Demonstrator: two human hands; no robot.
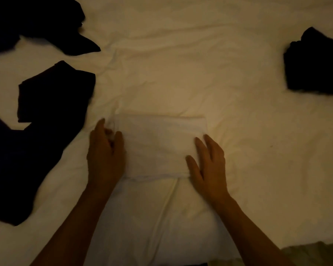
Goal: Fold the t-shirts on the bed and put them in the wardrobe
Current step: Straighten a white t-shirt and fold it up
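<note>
Between both hands (158, 160), folded white t-shirt (158, 146) edges; open sheet (181, 64) beyond

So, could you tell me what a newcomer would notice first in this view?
Two bare hands at a white folded t-shirt in the middle of the bed: the left hand pinches its left edge, the right hand lies flat on its right side. Dark garments lie left, and a dark folded pile sits right.
</note>
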